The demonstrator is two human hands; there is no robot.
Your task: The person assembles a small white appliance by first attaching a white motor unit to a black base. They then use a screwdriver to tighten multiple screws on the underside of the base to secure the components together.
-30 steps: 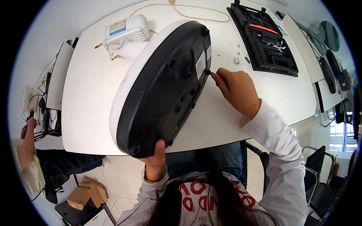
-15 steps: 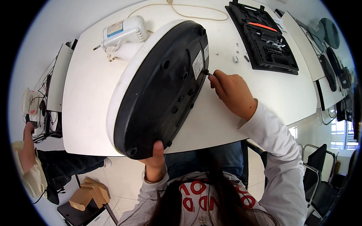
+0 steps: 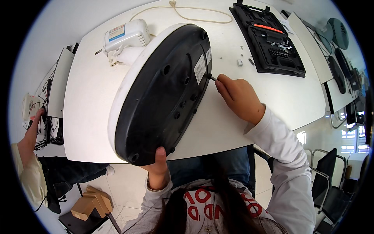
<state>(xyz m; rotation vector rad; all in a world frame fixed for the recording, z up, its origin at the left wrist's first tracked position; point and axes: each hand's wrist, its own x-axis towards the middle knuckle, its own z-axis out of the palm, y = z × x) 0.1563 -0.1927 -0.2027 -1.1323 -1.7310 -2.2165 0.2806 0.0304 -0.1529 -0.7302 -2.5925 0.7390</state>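
A desk fan stands tipped on its side on the table, its oval white-rimmed base (image 3: 156, 105) turned toward me with the black underside showing. My left hand (image 3: 156, 165) is closed on the near lower end of that base, thumb on the black underside and the other fingers hidden behind. My right hand (image 3: 242, 98) pinches a thin dark screwdriver (image 3: 212, 78), its tip at a hole on the right edge beside a white label (image 3: 200, 69); the handle is hidden in my fist. Behind the base lies the white motor housing (image 3: 126, 35) with its shaft pointing left.
An open black tool case (image 3: 272, 43) lies at the back right, with small metal parts (image 3: 240, 62) beside it. A cream cord (image 3: 198, 18) loops along the far edge. At left, another person's arm (image 3: 33, 130) reaches to wires. Cardboard boxes (image 3: 91, 202) sit on a chair.
Slightly more of the screwdriver's shaft shows between my right fingers and the base. The whole view has shifted a little. The other person's hand at left has moved up.
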